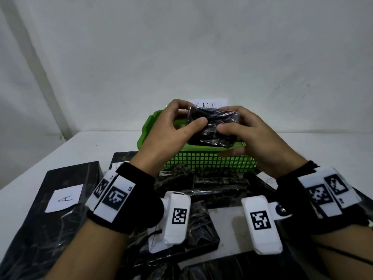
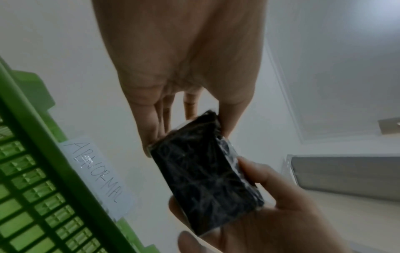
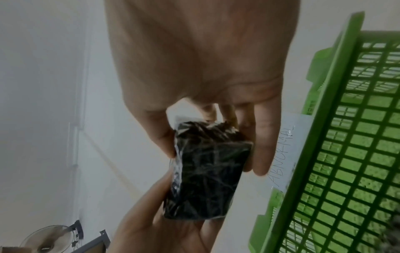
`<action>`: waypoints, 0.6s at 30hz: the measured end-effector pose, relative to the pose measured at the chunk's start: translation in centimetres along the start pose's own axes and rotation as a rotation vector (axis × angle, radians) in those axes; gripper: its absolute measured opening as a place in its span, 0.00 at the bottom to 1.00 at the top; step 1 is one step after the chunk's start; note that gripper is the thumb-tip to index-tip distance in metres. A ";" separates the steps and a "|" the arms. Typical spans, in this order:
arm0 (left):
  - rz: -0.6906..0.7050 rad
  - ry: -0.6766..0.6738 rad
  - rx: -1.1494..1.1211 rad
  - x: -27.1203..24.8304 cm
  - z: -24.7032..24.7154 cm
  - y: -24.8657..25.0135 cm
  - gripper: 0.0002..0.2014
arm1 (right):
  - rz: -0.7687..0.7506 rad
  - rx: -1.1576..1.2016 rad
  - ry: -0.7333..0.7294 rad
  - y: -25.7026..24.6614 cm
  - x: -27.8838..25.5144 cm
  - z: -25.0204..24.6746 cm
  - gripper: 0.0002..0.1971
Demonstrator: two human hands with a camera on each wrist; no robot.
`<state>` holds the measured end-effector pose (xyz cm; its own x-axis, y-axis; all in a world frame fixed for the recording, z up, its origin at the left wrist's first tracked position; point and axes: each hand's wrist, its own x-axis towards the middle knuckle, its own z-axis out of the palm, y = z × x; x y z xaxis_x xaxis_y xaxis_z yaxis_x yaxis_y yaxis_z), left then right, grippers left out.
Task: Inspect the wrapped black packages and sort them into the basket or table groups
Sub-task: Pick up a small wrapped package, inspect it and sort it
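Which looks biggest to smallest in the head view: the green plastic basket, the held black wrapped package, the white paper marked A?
1. Green plastic mesh basket
2. Held black plastic-wrapped package
3. White paper label marked A

The label lies nearer the camera, so its rank is unsure.

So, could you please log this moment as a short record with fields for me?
held item: wrapped black package, raised above the basket
left hand: grips the package's left end
right hand: grips its right end
basket: green mesh, contents not visible
basket label: reads ABNORMAL
table: more wrapped black packages lie near the person
paper tag: marked A, on a large black package
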<state>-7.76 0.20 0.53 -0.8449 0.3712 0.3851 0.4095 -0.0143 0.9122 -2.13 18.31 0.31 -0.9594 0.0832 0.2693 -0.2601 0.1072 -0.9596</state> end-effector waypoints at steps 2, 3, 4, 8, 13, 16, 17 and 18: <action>-0.028 -0.067 -0.005 -0.2 0.0 0.2 0.11 | -0.016 0.006 0.072 0.1 0.3 -0.1 0.17; -0.036 -0.090 0.002 -0.2 0.0 0.3 0.11 | -0.035 0.004 0.104 0.3 0.4 -0.1 0.17; -0.038 -0.103 0.014 -0.3 0.0 0.3 0.12 | -0.056 -0.012 0.136 0.5 0.5 0.0 0.17; -0.059 -0.146 0.026 -0.6 0.3 0.6 0.14 | -0.146 -0.102 0.238 1.0 0.7 -0.2 0.15; -0.124 -0.123 0.035 -0.5 0.6 0.9 0.17 | -0.238 -0.214 0.187 1.4 0.6 -0.6 0.26; -0.085 -0.087 0.042 -0.2 0.3 0.2 0.22 | -0.136 -0.198 0.027 1.0 0.5 -0.4 0.31; -0.077 -0.083 0.044 -0.2 0.2 -0.1 0.25 | -0.064 -0.151 0.007 0.6 0.4 -0.3 0.29; -0.067 -0.083 0.037 -0.2 0.1 -0.2 0.26 | 0.006 -0.098 0.009 0.3 0.4 -0.4 0.25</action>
<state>-7.69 0.23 0.23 -0.8400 0.4463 0.3086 0.3665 0.0473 0.9292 -2.53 18.72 0.18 -0.9597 0.0934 0.2652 -0.2424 0.2031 -0.9487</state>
